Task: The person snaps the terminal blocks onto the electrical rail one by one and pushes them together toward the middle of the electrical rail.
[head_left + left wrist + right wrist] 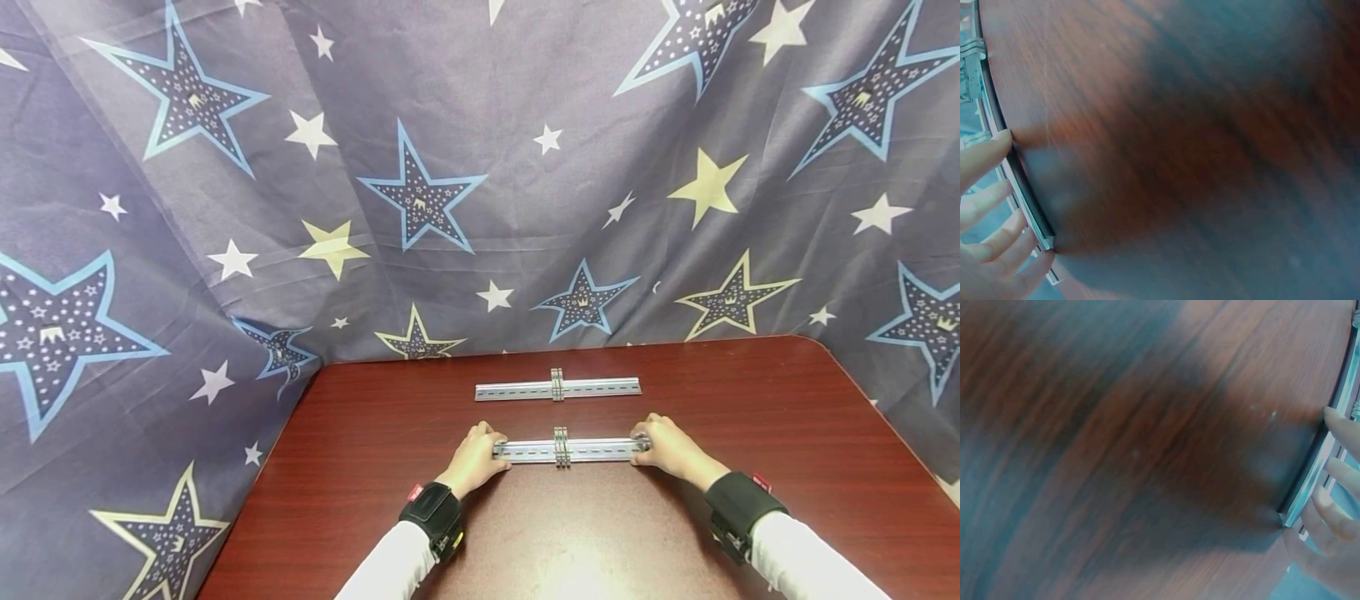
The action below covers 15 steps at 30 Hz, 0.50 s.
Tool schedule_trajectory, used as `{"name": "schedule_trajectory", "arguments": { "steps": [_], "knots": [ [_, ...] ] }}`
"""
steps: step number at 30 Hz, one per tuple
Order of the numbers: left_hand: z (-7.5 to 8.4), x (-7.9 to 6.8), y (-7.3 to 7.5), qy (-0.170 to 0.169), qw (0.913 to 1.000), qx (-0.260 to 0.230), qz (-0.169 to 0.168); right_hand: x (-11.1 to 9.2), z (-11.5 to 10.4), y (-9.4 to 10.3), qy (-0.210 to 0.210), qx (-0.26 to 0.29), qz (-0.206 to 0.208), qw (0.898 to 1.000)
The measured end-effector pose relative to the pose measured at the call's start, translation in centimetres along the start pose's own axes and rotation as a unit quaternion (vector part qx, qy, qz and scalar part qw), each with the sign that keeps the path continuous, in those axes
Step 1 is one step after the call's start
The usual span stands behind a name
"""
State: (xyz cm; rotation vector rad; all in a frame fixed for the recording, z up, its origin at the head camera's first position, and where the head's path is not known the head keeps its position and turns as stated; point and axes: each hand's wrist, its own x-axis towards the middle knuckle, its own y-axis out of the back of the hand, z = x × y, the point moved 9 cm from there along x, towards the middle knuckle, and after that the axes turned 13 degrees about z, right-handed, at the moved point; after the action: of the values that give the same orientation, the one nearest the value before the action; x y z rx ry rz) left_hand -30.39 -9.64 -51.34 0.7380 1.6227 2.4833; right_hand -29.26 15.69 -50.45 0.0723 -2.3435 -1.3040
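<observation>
A slotted metal DIN rail (pixel 600 451) lies crosswise in front of me, with a small cluster of upright terminal blocks (pixel 562 447) at its middle. My left hand (pixel 474 458) grips its left end between thumb and fingers, and my right hand (pixel 672 451) grips its right end likewise. In the left wrist view the thumb lies on the near edge of the rail (pixel 1027 200), fingers spread along its end. The right wrist view has the same hold on the rail (pixel 1310 481). Farther back lies a second DIN rail (pixel 517 391) with similar blocks (pixel 557 385), touched by neither hand.
Both rails are on a reddish-brown wooden table (pixel 390 417), the far one roughly parallel behind the near one. A grey-purple curtain (pixel 517 217) with star prints hangs behind and to the left. Dark bands (pixel 435 517) wrap both wrists.
</observation>
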Motion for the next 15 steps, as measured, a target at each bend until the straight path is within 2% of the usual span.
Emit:
{"name": "schedule_trajectory", "arguments": {
  "steps": [15],
  "knots": [
    [0.02, 0.00, 0.37, -0.006, 1.0000, -0.004, 0.000, 0.17, -0.03, -0.27, 0.010, -0.009, 0.012, 1.000]
  ]
}}
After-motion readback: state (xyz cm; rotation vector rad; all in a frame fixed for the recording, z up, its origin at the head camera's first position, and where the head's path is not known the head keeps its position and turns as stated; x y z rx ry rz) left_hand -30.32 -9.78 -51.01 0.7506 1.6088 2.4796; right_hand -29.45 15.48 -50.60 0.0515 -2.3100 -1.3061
